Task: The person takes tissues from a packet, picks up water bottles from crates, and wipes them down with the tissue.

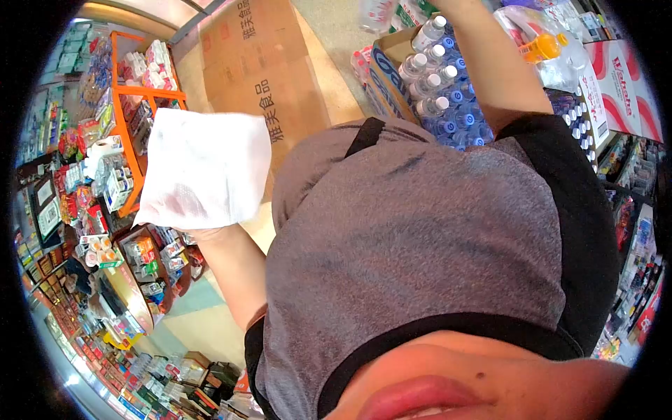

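Note:
A white cloth or paper wipe (206, 168) is spread over my left hand (212, 234), which holds it from below. Most of the fingers are hidden by the sheet, and a darker patch shows through near its lower edge. My right arm stretches over a carton of bottles (448, 91). My right hand (451, 4) is cut off by the top edge, so its fingers do not show. White-capped clear bottles (427, 84) and blue-capped ones stand in that carton. A clear, blurred plastic item (378, 14) lies near the top edge, left of this hand.
A flattened brown carton (259, 63) lies on the floor ahead. To the left, an orange rack (119, 126) and a counter (129, 287) hold packaged goods. Red and white boxes (626, 87) and an orange drink bottle (542, 47) are at the right.

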{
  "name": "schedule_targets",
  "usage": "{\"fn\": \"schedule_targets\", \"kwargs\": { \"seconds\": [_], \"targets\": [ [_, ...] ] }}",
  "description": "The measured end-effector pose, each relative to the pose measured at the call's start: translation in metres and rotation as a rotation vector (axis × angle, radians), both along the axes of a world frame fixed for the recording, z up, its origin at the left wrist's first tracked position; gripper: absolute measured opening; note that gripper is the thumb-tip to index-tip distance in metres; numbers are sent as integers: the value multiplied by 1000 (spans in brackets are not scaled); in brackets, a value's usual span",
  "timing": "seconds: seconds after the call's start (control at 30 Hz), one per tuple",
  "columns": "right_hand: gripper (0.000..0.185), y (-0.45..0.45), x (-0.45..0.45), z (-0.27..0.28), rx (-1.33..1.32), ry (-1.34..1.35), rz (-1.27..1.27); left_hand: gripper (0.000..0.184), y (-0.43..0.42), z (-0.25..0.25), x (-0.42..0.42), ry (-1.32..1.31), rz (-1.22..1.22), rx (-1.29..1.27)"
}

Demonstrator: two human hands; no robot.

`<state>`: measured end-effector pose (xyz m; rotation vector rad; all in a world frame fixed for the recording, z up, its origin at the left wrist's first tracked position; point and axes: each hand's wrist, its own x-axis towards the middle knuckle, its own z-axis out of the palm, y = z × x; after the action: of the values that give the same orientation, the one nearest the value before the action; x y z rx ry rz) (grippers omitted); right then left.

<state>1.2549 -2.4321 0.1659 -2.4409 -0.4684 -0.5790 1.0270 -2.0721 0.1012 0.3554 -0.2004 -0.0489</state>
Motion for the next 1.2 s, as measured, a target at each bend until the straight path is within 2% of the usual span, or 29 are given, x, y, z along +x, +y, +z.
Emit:
{"fn": "schedule_targets", "kwargs": {
  "seconds": [0.07, 0.13, 0.23, 0.37, 0.53, 0.6, 0.63, 0.67, 0.7, 0.77, 0.8, 0.9, 0.97, 1.0, 1.07, 1.17, 1.2],
  "targets": [
    [37, -11, 15, -32, -283, 124, -133, 83, -2, -1, 7, 45, 0, -41],
    [37, -25, 30, -79, -358, 118, -179, 80, -6, -3, 11, 69, -1, -74],
    [54, -58, 65, -168, -554, 197, -101, 75, -11, 0, 8, 84, 14, -115],
    [63, -83, 95, -259, -510, 540, -134, 71, -19, 5, 5, 83, 68, -127],
    [61, -66, 70, -277, -612, 773, -108, 71, -28, 2, 0, 85, 132, -97],
    [60, -67, 74, -272, -578, 908, -23, 71, -29, -3, 0, 93, 141, -71],
    [62, -71, 74, -272, -512, 867, 37, 71, -29, -7, 0, 96, 147, -57],
    [65, -76, 85, -275, -544, 933, 85, 71, -29, -10, 0, 101, 138, -28],
    [68, -80, 95, -262, -709, 922, 122, 71, -27, -12, -2, 106, 137, 4],
    [68, -116, 124, -260, -431, 617, -42, 72, -22, -14, -10, 114, 105, 71],
    [63, -125, 123, -235, -302, 498, -247, 72, -20, -15, -12, 116, 77, 103],
    [57, -160, 139, -215, -313, 420, -428, 72, -21, -15, -8, 75, 65, 171],
    [55, -174, 139, -229, -356, 601, -305, 72, -25, -15, 0, 27, 108, 226],
    [54, -180, 137, -237, -378, 686, -241, 74, -20, -19, -1, 90, 138, 208],
    [52, -178, 122, -266, -401, 726, -273, 78, -5, -29, -2, 215, 196, 166],
    [49, -183, 110, -294, -375, 700, -274, 91, -41, 3, 18, 197, 200, 180],
    [48, -183, 107, -298, -355, 678, -268, 90, -41, 5, 20, 204, 202, 211]
  ]
}}
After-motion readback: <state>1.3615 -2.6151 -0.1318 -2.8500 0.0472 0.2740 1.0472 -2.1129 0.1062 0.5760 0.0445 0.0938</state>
